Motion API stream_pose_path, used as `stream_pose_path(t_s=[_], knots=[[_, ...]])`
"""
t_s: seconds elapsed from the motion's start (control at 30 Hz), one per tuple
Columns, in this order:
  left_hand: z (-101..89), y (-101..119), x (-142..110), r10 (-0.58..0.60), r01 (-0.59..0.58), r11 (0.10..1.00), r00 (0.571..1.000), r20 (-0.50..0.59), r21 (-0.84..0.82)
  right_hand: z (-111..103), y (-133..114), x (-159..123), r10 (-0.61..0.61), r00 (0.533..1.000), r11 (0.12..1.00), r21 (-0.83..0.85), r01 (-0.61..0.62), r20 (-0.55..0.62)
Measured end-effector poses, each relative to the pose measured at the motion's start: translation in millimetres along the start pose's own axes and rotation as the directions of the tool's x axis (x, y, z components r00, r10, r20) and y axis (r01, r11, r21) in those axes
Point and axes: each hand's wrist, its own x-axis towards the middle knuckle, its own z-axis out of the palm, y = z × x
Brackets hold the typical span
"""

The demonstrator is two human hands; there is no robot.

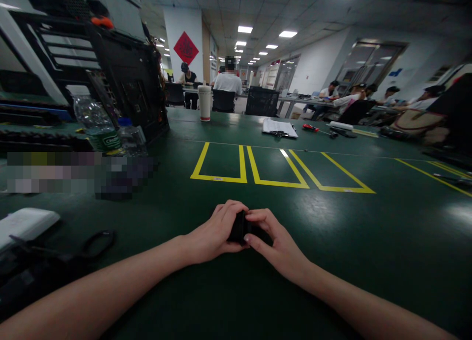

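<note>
Both hands meet over a small black boxy object (239,228) low in the middle of the view, close above or on the green table (287,291). My left hand (217,229) wraps its left side, with the fingers over the top and the thumb beneath. From the other side, my right hand (275,239) pinches its right end between the thumb and curled fingers. Much of the object is covered by the fingers, and its exact kind cannot be made out. Beyond the hands, yellow tape outlines (278,184) mark the table.
Left are a plastic bottle (94,116), a smaller blue-capped bottle (130,136), a black computer case (138,79) and a white device (27,224). Farther back stand a white cup (204,103), a clipboard (279,127) and a red-handled screwdriver (310,127). People sit at tables beyond.
</note>
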Motion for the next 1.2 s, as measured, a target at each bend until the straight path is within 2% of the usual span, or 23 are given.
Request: stream_pose_path(t_s=[0.2, 0.43, 0.53, 0.73, 0.93, 1.1, 1.2], knots=[[-1.6, 0.9, 0.2, -0.022, 0.022, 1.0, 1.0, 0.015, -0.002, 0.1, -1.3, 1.7, 0.065, 0.998, 0.998, -0.02, -0.064, 0.021], [-1.8, 0.8, 0.6, -0.013, 0.013, 1.0, 1.0, 0.018, 0.001, -1.4, -0.4, -0.9, -0.025, 1.0, 0.991, -0.132, 0.025, -0.001], [-2.3, 2.1, 0.9, -0.006, 0.006, 1.0, 1.0, 0.006, -0.002, -1.2, 0.7, -1.0, -0.04, 0.999, 0.993, -0.114, 0.035, -0.035], [-1.7, 1.6, 0.9, -0.035, 0.036, 0.999, 0.999, 0.016, -0.005, 0.2, -0.5, 1.3, 0.07, 0.997, 0.997, -0.021, -0.07, -0.014], [-0.2, -0.7, 0.4, -0.04, 0.04, 0.999, 0.999, 0.014, 0.0, 0.8, -0.8, 0.1, 0.014, 0.999, 0.999, -0.035, -0.015, -0.036], [-2.4, -0.2, 0.6, -0.064, 0.064, 0.998, 0.998, 0.004, 0.009, -2.5, 0.1, 1.0, 0.156, 0.981, 0.986, 0.083, -0.146, -0.12], [-3.6, 0.2, 0.4, -0.053, 0.053, 0.998, 0.998, 0.015, 0.015, -4.0, -0.4, 4.3, 0.213, 0.977, 0.961, 0.188, -0.205, -0.024]])
